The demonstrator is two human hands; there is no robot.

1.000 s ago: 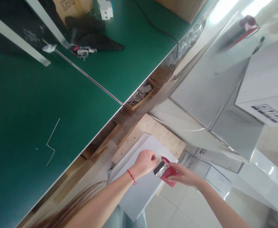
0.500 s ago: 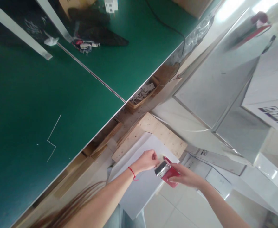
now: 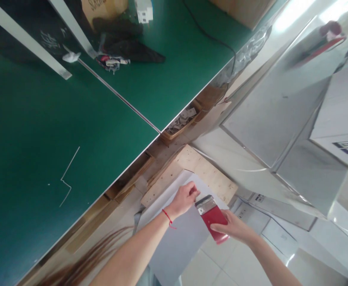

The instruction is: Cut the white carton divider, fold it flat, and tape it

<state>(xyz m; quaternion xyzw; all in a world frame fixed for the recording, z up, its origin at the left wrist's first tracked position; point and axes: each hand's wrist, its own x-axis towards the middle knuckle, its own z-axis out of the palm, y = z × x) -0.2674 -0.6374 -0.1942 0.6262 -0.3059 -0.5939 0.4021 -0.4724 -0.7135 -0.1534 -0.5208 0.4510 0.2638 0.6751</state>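
My right hand [image 3: 231, 226] grips a red tape dispenser [image 3: 214, 218] by its body, thumb on top, with its metal cutting end toward my left hand. My left hand [image 3: 186, 197], wearing a red string bracelet, is closed in a pinch just beside that metal end. What the pinched fingers hold, if anything, is too small to make out. Beneath both hands lies a white carton [image 3: 176, 246], which rests partly on a pale wooden board [image 3: 214, 176].
On the left stretches a green worktable [image 3: 117, 139] with metal bars and a bent white strip [image 3: 65, 178]. Under its edge stands a box of small white parts [image 3: 182, 121]. Large white cartons [image 3: 337, 107] crowd the right; another red tape dispenser [image 3: 322, 49] lies there.
The tape dispenser has turned in my right hand, showing more of its red side. My left hand has risen slightly, still pinched. The whole view has shifted a little.
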